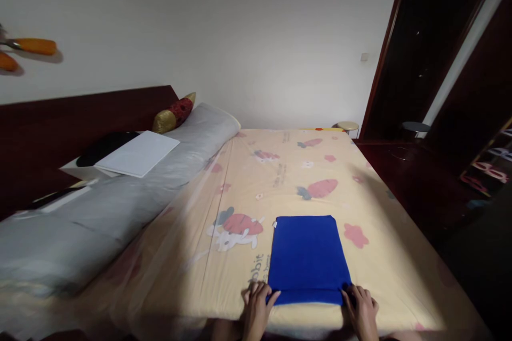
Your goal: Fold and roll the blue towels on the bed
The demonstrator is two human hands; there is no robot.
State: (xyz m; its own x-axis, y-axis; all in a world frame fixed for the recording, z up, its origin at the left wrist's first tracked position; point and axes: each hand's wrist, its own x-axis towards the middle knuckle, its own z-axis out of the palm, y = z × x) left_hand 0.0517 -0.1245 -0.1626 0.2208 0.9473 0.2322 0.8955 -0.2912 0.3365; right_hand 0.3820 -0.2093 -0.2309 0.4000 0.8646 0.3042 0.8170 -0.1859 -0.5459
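Note:
A blue folded cloth point(310, 253) lies flat on the bed, with a small white tag at its far left corner. Along its near edge runs a narrow folded strip. At the near left corner, my left hand point(257, 303) is closed on the cloth, thumb pointing inward. My right hand point(362, 306) grips the near right corner in the same way, its fingertips partly hidden by the fabric. Under the cloth is a cream bed sheet point(280, 184) printed with carrots, flowers and rabbits.
Along the left, a long grey bolster point(120, 208) lies against the dark headboard point(80, 114). A white flat board or box point(138, 153) rests on it, near a red and gold cushion point(176, 113). Past the bed's right side stand a round stool point(348, 126) and a shoe rack point(492, 168).

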